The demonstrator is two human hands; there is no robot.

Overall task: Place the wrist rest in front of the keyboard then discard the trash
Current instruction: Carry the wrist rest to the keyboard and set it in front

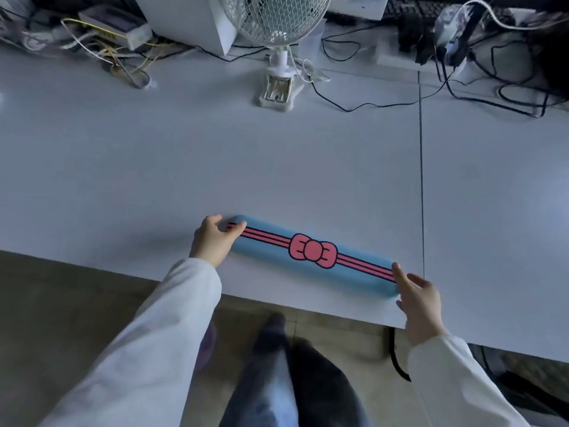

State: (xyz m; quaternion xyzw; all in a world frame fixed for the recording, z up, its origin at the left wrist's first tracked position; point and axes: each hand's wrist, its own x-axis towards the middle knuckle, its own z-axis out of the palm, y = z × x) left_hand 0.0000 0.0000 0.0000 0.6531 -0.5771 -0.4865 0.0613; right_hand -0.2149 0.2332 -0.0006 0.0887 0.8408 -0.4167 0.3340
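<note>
Presently, the wrist rest (314,252) lies near the counter (277,167) front edge, the left hand (212,240) and right hand (420,298) each pinching one end. No keyboard fronts it; trash is not visible. A clip fan (277,57) and cables (385,100) stand well behind.

Both hands on wrist rest, near desk edge.

Long blue padded wrist rest (314,252) w/ pink bow & stripes lies diagonal on white desk (184,167); left hand (212,240) grips its left end, right hand (420,300) touches right end. White clip fan (278,32) well behind.
</note>
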